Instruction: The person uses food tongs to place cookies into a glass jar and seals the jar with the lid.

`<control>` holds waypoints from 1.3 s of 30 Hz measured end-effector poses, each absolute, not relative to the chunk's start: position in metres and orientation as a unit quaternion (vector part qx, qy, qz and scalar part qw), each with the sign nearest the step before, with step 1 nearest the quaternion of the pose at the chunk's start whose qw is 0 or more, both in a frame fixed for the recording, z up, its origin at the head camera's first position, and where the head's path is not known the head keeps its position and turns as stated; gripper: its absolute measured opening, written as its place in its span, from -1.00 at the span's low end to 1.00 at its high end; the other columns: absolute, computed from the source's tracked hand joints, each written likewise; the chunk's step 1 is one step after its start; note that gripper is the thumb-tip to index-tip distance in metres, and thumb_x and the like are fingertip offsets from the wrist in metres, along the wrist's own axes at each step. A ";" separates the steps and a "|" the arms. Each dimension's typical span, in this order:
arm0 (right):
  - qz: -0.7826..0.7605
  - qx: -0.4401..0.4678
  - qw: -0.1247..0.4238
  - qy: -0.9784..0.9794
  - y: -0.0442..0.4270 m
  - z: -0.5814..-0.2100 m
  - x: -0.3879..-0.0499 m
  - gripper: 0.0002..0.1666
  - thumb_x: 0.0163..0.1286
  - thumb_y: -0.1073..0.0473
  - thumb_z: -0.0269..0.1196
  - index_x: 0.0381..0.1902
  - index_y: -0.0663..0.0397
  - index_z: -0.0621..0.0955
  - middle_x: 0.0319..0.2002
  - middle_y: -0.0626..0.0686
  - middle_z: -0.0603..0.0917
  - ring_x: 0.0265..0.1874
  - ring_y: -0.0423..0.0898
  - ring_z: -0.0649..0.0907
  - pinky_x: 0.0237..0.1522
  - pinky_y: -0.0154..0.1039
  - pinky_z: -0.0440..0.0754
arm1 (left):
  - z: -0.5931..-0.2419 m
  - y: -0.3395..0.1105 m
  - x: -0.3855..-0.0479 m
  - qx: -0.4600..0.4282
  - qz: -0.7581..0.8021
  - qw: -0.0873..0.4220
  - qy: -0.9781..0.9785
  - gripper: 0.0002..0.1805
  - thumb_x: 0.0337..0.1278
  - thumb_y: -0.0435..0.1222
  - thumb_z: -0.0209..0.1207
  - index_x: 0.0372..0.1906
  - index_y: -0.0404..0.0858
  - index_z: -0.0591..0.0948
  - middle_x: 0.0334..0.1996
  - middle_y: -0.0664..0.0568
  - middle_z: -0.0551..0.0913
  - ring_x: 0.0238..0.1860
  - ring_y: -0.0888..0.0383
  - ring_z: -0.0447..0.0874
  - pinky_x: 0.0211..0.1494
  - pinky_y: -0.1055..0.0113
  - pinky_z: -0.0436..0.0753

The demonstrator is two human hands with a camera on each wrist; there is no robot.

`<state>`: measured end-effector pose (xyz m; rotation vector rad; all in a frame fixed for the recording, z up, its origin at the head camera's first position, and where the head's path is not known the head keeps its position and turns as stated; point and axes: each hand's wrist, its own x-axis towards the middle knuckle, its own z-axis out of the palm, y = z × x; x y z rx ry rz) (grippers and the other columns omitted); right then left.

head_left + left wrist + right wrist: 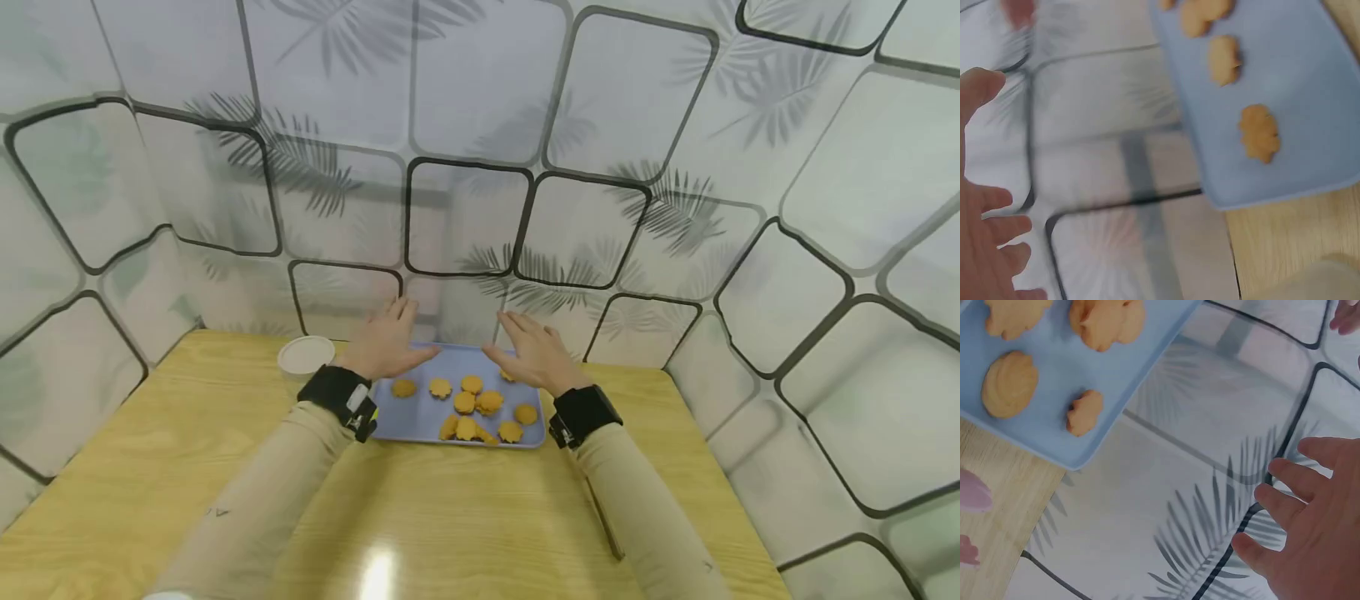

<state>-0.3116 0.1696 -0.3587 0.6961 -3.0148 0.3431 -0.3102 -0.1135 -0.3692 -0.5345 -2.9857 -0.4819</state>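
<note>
A blue tray [420, 417] holds several golden-brown, scallop-edged cookies [490, 402], most of them toward its right half. Above the tray's left part is my left hand [384, 343], fingers extended and thumb spread, holding nothing. My right hand [538, 357] is raised over the tray's right part in the same way, palm bare. Each wrist view shows its own hand apart from the tray. One ridged cookie [1260, 133] lies near a tray end in the left wrist view; a rounder one [1010, 384] shows in the right wrist view.
A tub with a white lid [306, 356] stands left of the tray on the wooden table [450, 517]. Beside my right forearm lies a thin brown stick [600, 521], partly covered. Patterned curtains [465, 217] surround the table. Pink objects [972, 490] are cut off at the right wrist view's edge.
</note>
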 end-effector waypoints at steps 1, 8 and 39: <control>0.113 0.226 0.016 -0.967 0.171 -0.359 -0.308 -0.07 0.55 -0.41 -0.09 0.64 0.01 0.11 0.61 0.19 0.16 0.58 0.19 0.17 0.53 0.28 0.10 | -0.369 -0.119 -0.308 -0.169 -0.169 0.046 -0.970 0.06 0.36 0.26 0.06 0.60 -0.41 0.02 0.59 -0.40 0.02 0.60 -0.35 -0.10 0.51 -0.41 0.06; 0.154 0.242 0.019 -0.958 0.179 -0.365 -0.280 -0.08 0.57 -0.39 -0.11 0.64 0.01 0.09 0.60 0.19 0.16 0.56 0.20 0.21 0.54 0.26 0.12 | -0.391 -0.177 -0.278 -0.067 -0.338 0.176 -0.922 0.14 0.17 0.23 0.28 0.59 -0.35 0.05 0.55 -0.38 0.12 0.54 -0.38 0.06 0.49 -0.40 0.09; 0.241 0.337 0.024 -0.910 0.132 -0.396 -0.181 -0.20 0.57 -0.19 0.11 0.62 -0.09 0.18 0.50 0.09 0.38 0.43 0.09 0.44 0.36 0.13 0.48 | -0.506 -0.170 -0.194 -0.115 -0.627 0.030 -0.770 0.10 -0.29 -0.47 0.57 0.45 -0.37 0.19 0.27 -0.32 0.44 0.23 -0.01 0.43 0.40 -0.28 0.30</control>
